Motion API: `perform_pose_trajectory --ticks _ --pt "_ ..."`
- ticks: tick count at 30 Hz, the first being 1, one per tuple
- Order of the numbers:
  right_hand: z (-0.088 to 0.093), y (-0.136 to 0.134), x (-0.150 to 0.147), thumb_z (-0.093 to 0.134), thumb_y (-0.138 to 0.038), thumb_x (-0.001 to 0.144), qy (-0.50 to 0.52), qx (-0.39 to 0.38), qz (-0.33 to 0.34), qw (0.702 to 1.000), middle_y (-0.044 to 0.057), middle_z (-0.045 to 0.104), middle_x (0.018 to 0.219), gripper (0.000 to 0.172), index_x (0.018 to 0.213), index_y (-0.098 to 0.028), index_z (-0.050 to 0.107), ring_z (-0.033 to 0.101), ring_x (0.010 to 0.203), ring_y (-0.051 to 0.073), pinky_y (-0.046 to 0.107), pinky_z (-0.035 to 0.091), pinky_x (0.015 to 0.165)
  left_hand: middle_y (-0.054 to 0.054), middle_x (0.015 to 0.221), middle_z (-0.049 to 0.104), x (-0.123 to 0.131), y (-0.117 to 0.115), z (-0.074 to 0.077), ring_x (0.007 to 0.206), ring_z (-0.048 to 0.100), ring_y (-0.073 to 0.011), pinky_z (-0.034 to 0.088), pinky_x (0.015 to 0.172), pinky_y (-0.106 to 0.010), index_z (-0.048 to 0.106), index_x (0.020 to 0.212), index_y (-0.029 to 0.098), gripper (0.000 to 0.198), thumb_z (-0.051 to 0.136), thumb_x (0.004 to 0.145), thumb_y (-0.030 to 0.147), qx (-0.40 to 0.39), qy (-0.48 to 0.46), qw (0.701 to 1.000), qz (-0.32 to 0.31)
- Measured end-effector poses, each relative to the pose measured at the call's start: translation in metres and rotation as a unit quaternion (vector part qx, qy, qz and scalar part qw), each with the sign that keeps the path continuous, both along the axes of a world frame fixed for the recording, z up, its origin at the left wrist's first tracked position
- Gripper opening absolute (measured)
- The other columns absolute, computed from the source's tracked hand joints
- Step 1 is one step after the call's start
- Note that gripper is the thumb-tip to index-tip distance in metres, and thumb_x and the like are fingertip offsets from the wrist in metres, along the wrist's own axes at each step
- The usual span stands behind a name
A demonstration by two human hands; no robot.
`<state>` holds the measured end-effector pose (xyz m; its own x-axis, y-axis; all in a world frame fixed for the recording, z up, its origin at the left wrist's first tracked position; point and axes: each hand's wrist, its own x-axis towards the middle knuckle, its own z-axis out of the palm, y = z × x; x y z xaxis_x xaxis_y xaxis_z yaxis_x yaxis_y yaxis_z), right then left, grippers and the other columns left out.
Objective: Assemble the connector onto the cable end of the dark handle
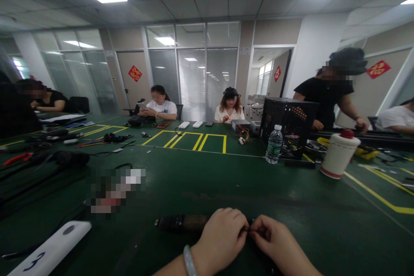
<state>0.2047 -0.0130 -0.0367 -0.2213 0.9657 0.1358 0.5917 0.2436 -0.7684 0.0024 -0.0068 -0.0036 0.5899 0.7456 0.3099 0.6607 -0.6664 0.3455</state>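
A dark, cylindrical electric screwdriver (181, 223) lies sideways low in the head view, its metal tip pointing left. My left hand (223, 233), wearing a pale bangle at the wrist, is closed over its right-hand end. Pressed close against the left fingertips, my right hand (270, 235) is in a pinch. A small dark bit shows between the two sets of fingertips, too small to name. Below the hands another dark shape is mostly hidden by the right hand.
At lower left lies a white power bank (54, 248) near tangled black cables (61, 159). A water bottle (274, 144), a white canister with a red lid (340, 155) and a black computer case (287, 125) stand farther right. Several people sit or stand around the green table (194, 177).
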Motion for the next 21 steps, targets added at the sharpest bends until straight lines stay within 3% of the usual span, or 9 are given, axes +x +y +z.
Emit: perform_pose_trajectory --ticks 7,21 --pt "-0.0022 0.001 0.0009 0.059 -0.018 0.083 -0.008 0.002 0.0 1.0 -0.002 0.068 0.074 0.008 0.079 -0.02 0.066 0.062 0.068 0.016 0.021 0.043 0.06 0.001 0.101 0.065 0.0007 0.0001 0.0027 0.097 0.058 -0.0192 0.04 0.086 -0.032 0.063 0.099 0.023 0.008 0.059 0.095 0.017 0.013 0.019 1.0 -0.017" --pt "-0.0068 0.0027 0.001 0.059 -0.021 0.083 0.035 -0.01 0.001 0.999 0.0 0.071 0.077 0.011 0.083 -0.02 0.071 0.065 0.072 0.018 0.023 0.046 0.064 0.002 0.096 0.064 0.001 -0.0006 0.0005 0.093 0.057 -0.0202 0.041 0.084 -0.033 0.06 0.094 0.023 0.011 0.063 0.089 0.014 -0.003 -0.026 1.0 0.0"
